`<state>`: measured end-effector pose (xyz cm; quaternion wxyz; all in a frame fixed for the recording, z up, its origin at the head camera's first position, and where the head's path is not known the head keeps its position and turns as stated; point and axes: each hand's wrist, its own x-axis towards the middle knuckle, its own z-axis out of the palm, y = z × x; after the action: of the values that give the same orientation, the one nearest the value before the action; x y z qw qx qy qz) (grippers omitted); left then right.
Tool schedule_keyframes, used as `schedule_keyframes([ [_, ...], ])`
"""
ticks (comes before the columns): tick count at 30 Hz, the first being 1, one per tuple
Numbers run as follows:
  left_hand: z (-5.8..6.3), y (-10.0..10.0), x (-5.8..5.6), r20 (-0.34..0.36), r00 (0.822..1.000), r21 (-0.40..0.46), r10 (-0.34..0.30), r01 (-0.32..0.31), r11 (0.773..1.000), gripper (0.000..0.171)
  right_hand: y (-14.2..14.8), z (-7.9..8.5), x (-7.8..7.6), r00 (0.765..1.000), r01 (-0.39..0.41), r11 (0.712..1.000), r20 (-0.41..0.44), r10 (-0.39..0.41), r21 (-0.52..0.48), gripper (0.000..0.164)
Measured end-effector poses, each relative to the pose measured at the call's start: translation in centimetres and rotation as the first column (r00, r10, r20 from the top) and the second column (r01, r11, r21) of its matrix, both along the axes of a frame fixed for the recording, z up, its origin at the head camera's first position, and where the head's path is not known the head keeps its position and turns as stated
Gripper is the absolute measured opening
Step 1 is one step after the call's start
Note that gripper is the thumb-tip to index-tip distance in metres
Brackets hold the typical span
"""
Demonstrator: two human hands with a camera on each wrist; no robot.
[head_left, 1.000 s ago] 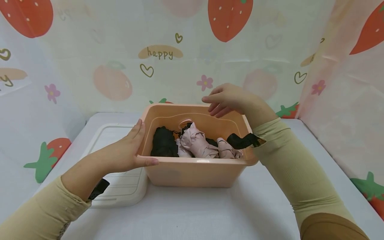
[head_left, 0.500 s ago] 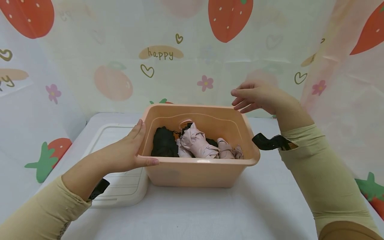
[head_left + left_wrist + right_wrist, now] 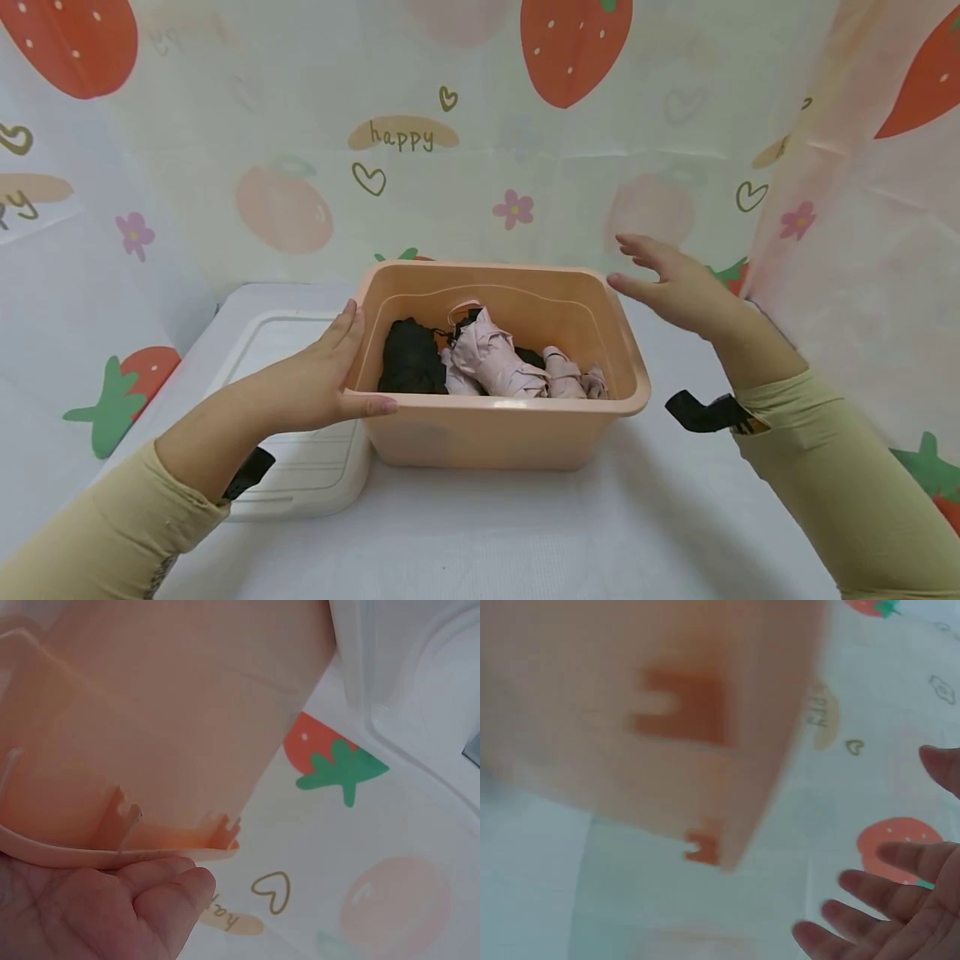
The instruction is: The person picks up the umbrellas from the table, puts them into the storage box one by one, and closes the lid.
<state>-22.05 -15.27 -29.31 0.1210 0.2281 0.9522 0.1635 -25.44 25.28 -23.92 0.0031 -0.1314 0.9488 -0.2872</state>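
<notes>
A peach plastic storage bin stands on the white table, holding a black folded umbrella on the left. Beside it lie a pale pink folded umbrella and a smaller pink rolled bundle. My left hand rests on the bin's left rim with fingers straight, its thumb lying along the front rim. In the left wrist view, that hand's fingers touch the outside of the rim. My right hand is in the air just off the back right corner, fingers spread and holding nothing.
A white lid lies flat on the table left of the bin, partly behind my left arm. Printed cloth walls with strawberries and hearts stand behind and at both sides. The white tabletop extends in front.
My right hand has moved right, from above the bin to outside its right rim, and its fingers have spread. My left hand, the bin and its contents stay put.
</notes>
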Motion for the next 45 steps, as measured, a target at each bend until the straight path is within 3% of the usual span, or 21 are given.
schedule_keyframes([
  [5, 0.1, 0.1, 0.1, 0.000, 1.000, -0.004, -0.005, 0.005, 1.000, 0.125, 0.5, -2.1, 1.3, 0.998, -0.048, 0.988, -0.038, 0.054, 0.147, 0.077],
  [10, 0.2, 0.2, 0.2, -0.006, 1.000, -0.009, -0.014, 0.014, 1.000, 0.125, 0.2, -3.8, 3.0, 0.995, -0.090, 0.956, -0.012, 0.098, 0.278, 0.081],
  [16, 0.3, 0.2, 0.1, -0.016, 1.000, -0.020, -0.022, 0.022, 1.000, 0.124, -0.5, -4.7, 4.5, 0.994, -0.105, 0.926, 0.026, 0.103, 0.363, 0.085],
  [30, 0.5, 0.6, 0.3, -0.098, 0.994, -0.106, -0.049, 0.038, 0.994, 0.122, -0.9, -5.2, 5.3, 0.996, -0.089, 0.906, 0.037, 0.081, 0.413, 0.093],
  [40, 0.8, 0.2, 0.6, -0.099, 0.994, -0.111, -0.044, 0.033, 0.993, 0.121, -1.4, -5.0, 5.1, 0.995, -0.103, 0.906, 0.039, 0.096, 0.410, 0.096],
  [45, 0.7, 0.0, 0.5, -0.140, 0.987, -0.124, -0.074, 0.057, 0.991, 0.117, -1.4, -4.9, 5.1, 0.994, -0.113, 0.899, 0.042, 0.105, 0.424, 0.096],
])
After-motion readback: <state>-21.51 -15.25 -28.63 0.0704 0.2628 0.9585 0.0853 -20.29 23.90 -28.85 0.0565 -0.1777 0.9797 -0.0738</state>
